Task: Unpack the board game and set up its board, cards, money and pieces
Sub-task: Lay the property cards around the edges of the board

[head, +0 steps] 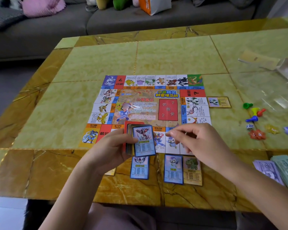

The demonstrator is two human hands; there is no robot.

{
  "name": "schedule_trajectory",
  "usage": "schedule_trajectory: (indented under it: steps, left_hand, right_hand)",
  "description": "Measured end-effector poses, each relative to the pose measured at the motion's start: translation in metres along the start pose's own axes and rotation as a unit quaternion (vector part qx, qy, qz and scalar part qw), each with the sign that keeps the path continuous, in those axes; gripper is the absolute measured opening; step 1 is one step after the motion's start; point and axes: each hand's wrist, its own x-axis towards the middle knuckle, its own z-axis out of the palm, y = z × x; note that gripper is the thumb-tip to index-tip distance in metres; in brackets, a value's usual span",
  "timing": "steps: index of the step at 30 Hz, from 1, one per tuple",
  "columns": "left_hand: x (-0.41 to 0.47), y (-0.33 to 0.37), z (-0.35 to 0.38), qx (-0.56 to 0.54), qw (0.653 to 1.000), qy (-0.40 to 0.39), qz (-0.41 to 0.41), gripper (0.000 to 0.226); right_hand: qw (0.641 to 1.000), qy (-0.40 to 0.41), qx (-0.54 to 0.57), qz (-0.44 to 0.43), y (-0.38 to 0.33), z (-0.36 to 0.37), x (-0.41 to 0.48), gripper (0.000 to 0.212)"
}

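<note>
Left hand [113, 147] clamped round card deck [142, 140], blue card face up on top, held over near edge of board [148, 103]; right hand [198, 140] just beside deck, fingers loosely bent, holding nothing. Laid-out cards [173, 169] in row on worktop [90, 63] just below board; single card [219, 102] beside board's right edge. Pawns [254, 112], die [249, 126] and money stack [281, 170] further right

The cards [144, 141] in my left hand [111, 146] look glossy. Beyond it, my paper board [140, 103] shines, creased. Right of my right hand [199, 140]: smooth plastic pawns [254, 112] on the polished stone-look table [93, 63].
</note>
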Motion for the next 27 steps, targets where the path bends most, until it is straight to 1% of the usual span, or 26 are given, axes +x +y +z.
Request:
schedule_trajectory:
  steps: [2,4,8,10,12,14,15,19,21,24,27]
  left_hand:
    - [0.001,-0.003,0.003,0.007,1.0,0.009,0.015,0.042]
    - [0.001,-0.005,0.008,0.034,0.999,0.009,0.028,0.04]
    - [-0.002,-0.007,0.011,0.123,0.992,-0.013,0.03,0.04]
    - [-0.002,-0.007,0.008,0.16,0.987,-0.017,0.014,0.043]
    - [-0.002,-0.006,0.005,0.168,0.985,-0.026,-0.013,0.044]
    - [-0.002,-0.004,0.003,0.139,0.99,-0.021,-0.025,0.04]
    - [-0.002,-0.003,0.002,0.116,0.993,-0.003,-0.021,0.037]
    - [0.003,0.003,-0.007,-0.005,0.993,0.112,0.021,0.033]
    - [0.005,0.005,-0.014,-0.051,0.988,0.143,0.036,0.036]
    - [0.006,0.007,-0.02,-0.074,0.984,0.156,0.043,0.041]
    - [0.006,0.006,-0.022,-0.081,0.984,0.15,0.044,0.042]
  right_hand:
    - [0.998,-0.012,0.054,0.019,-0.009,0.002,0.005,0.015]
    - [0.996,-0.033,0.079,0.028,-0.017,0.008,0.006,0.019]
    - [0.997,-0.03,0.061,0.034,-0.016,0.018,0.006,0.021]
    - [0.996,-0.045,0.067,0.043,-0.012,0.019,0.003,0.019]
    - [0.993,-0.066,0.073,0.061,-0.01,0.019,-0.002,0.016]
    - [0.989,-0.075,0.087,0.09,-0.006,0.016,-0.005,0.014]
    - [0.987,-0.076,0.096,0.107,-0.003,0.013,-0.006,0.013]
    - [0.981,-0.099,0.094,0.138,0.007,-0.002,-0.009,0.013]
    - [0.977,-0.115,0.095,0.154,0.009,-0.006,-0.009,0.014]
    - [0.97,-0.123,0.115,0.174,0.011,-0.008,-0.009,0.022]
    - [0.967,-0.125,0.126,0.184,0.013,-0.009,-0.007,0.024]
